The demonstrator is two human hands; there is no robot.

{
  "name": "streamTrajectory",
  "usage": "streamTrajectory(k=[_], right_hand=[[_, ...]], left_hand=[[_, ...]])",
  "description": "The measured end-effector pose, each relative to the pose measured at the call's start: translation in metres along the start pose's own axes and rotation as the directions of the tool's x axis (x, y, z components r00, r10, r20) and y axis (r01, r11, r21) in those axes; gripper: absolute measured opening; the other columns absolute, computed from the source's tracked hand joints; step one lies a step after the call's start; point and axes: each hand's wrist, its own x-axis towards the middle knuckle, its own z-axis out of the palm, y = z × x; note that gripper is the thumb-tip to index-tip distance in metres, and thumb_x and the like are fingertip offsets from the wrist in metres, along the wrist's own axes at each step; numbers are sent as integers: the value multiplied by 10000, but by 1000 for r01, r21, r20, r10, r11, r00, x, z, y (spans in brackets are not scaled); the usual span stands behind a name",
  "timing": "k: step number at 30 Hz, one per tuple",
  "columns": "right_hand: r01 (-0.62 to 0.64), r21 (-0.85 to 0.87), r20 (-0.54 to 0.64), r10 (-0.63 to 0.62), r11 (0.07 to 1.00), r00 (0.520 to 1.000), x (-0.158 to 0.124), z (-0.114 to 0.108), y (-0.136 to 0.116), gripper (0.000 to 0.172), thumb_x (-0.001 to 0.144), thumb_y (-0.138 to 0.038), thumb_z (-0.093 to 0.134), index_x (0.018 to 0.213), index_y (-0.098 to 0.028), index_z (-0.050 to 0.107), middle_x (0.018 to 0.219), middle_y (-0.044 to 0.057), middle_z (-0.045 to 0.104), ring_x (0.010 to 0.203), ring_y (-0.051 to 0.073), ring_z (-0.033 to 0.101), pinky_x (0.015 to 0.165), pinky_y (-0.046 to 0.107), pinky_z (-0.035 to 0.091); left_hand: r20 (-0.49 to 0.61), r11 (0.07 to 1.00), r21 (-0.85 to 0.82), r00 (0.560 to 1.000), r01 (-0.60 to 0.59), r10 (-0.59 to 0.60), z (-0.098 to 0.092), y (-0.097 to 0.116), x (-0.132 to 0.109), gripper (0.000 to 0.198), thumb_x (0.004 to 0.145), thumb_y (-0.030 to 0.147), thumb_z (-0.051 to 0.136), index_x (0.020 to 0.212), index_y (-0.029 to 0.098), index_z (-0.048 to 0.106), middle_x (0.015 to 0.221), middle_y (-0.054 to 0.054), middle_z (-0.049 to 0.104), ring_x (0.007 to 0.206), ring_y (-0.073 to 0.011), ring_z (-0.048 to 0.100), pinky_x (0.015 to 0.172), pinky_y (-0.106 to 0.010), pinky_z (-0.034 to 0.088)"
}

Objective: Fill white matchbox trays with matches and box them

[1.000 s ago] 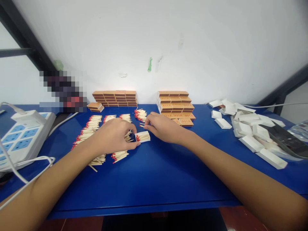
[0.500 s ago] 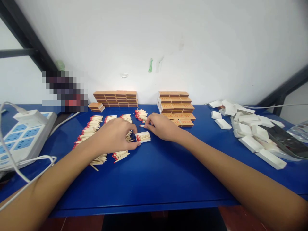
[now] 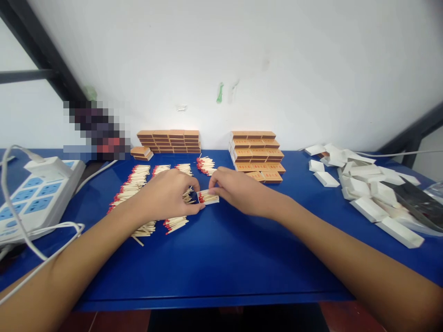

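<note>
My left hand grips the left end of a small white matchbox tray between thumb and fingers. Red-tipped matches lie inside that tray. At its upper right edge is my right hand, thumb and fingers pinched over the tray; the match in this pinch is mostly hidden by the fingers. Around my left hand lie piles of loose matches, partly covered by the hand and forearm. Another small heap of matches sits just beyond the tray.
Orange-brown matchboxes stand in a left stack and a stepped right stack along the wall. White trays are heaped at right beside a dark phone. A power strip with white cables lies at left on the blue table.
My right hand has come from beside the match heap down to the tray, carrying a match. My left hand keeps its hold on the tray. The view has shifted slightly.
</note>
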Motion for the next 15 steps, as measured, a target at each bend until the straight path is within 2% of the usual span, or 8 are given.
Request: streamTrajectory(k=[2, 4, 7, 10, 12, 15], right_hand=[[24, -2, 31, -24, 1000, 999, -2, 2, -4, 77, 1068, -199, 575, 1034, -186, 643, 1109, 73, 677, 912, 187, 604, 767, 303, 400], [64, 19, 4, -64, 998, 998, -1, 2, -2, 84, 1061, -216, 587, 1010, -196, 650, 1069, 58, 676, 887, 182, 592, 757, 301, 395], [86, 36, -136, -80, 996, 987, 5, 2, 10, 113, 1056, -258, 602, 976, -207, 662, 979, 35, 666, 849, 178, 582, 746, 296, 396], [-15, -45, -257, 2, 999, 967, 15, 3, 25, 63, 1035, -235, 635, 1041, -188, 676, 1019, 56, 670, 887, 190, 604, 776, 303, 416], [-78, -130, -247, 44, 989, 968, 22, 6, 32, 102, 1020, -257, 680, 1079, -174, 687, 1085, 84, 674, 937, 209, 627, 815, 318, 432], [-100, -176, -191, 66, 979, 979, 31, 11, 37, 104, 1034, -278, 673, 1047, -176, 692, 1122, 94, 675, 940, 206, 641, 811, 314, 440]], left_hand=[[0, 1000, 4, 1000, 5, -5, 0, 1, 0, 283, 866, 462, 739, 997, 224, 816, 842, -34, 778, 827, -247, 704, 710, -348, 440], [0, 1000, 4, 1000, 5, -5, -1, 1, 0, 279, 866, 460, 740, 991, 222, 815, 848, -36, 781, 826, -247, 704, 710, -346, 441], [2, 1000, -6, 1000, -2, 2, -1, 1, -1, 290, 860, 460, 753, 1015, 224, 818, 859, -38, 787, 825, -246, 707, 715, -345, 446], [8, 1000, -8, 1000, -7, 7, -1, 0, -1, 289, 859, 460, 762, 1011, 223, 821, 837, -45, 786, 826, -250, 712, 715, -341, 450], [8, 1000, -5, 1000, -10, 10, -1, 0, -1, 285, 861, 461, 764, 1005, 222, 821, 817, -45, 782, 829, -253, 714, 720, -339, 453], [9, 1000, -6, 1000, -13, 13, -1, 1, -1, 285, 864, 464, 760, 1007, 225, 820, 813, -42, 779, 826, -250, 711, 717, -338, 448]])
